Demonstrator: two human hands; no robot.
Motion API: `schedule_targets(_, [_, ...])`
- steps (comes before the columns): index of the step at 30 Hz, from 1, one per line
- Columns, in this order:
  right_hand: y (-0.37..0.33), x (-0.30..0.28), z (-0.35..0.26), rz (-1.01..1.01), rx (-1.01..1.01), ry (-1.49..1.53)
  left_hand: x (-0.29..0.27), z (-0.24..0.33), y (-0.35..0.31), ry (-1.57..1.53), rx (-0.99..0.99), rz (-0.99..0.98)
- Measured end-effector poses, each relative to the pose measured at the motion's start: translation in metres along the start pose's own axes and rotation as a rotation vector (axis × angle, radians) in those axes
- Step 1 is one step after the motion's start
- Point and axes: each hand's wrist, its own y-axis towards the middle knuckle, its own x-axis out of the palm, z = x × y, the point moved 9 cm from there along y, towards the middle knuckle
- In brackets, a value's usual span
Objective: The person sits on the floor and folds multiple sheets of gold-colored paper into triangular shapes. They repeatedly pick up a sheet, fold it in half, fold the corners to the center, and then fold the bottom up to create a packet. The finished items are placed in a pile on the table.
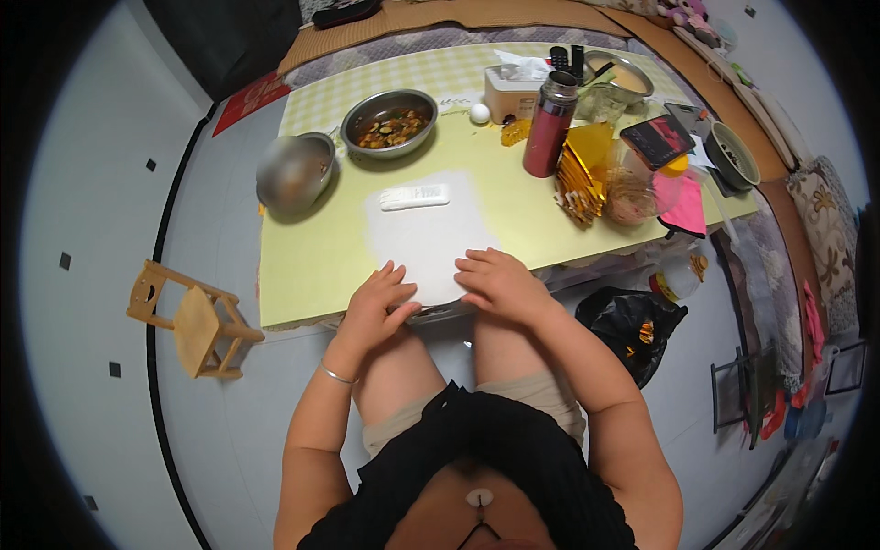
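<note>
My left hand (pixel 378 304) lies at the table's near edge, its fingers spread and empty. Beside it, my right hand (pixel 503 284) rests flat with fingers stretched out, also holding nothing. Between and beyond them a white sheet-like patch (pixel 431 252) covers part of the tabletop, and the fingertips of both hands lie at its near sides. On its far part lies a long, narrow white object (pixel 414 196), rounded at the ends; its kind is hard to make out. Both hands are apart from that object.
Two metal bowls (pixel 389 147) (pixel 321 165) stand far left; one is partly blurred. A white egg (pixel 479 114), tissue box (pixel 511 94), red thermos (pixel 551 128), gold packets (pixel 584 170) and phone (pixel 657 141) crowd the right. A wooden chair (pixel 197 323) and black bag (pixel 628 321) are on the floor.
</note>
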Motion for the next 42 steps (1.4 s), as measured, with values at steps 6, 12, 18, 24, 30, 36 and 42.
schedule_targets(6, [-0.002, 0.002, 0.023, 0.061, 0.125, 0.180, -0.001, -0.012, 0.003, -0.141, -0.128, -0.011])
schedule_targets(12, [0.004, 0.003, 0.035, 0.015, 0.368, 0.398, 0.004, -0.032, 0.003, -0.326, -0.301, 0.041])
schedule_targets(18, [0.003, -0.010, 0.063, 0.094, 0.485, 0.640, 0.000, -0.039, 0.008, -0.447, -0.398, 0.145])
schedule_targets(24, [-0.008, 0.013, 0.115, 0.233, 0.627, 0.701, 0.004, -0.066, 0.003, -0.699, -0.537, 0.215])
schedule_targets(30, [0.008, 0.007, 0.111, 0.330, 0.633, 0.467, -0.020, -0.055, 0.015, -0.178, -0.177, 0.320])
schedule_targets(36, [0.013, -0.003, 0.105, 0.540, 0.561, 0.234, -0.017, -0.070, 0.026, 0.168, -0.334, 0.428])
schedule_targets(42, [0.016, -0.001, 0.102, 0.538, 0.613, 0.053, -0.020, -0.058, 0.026, 0.252, -0.342, 0.523])
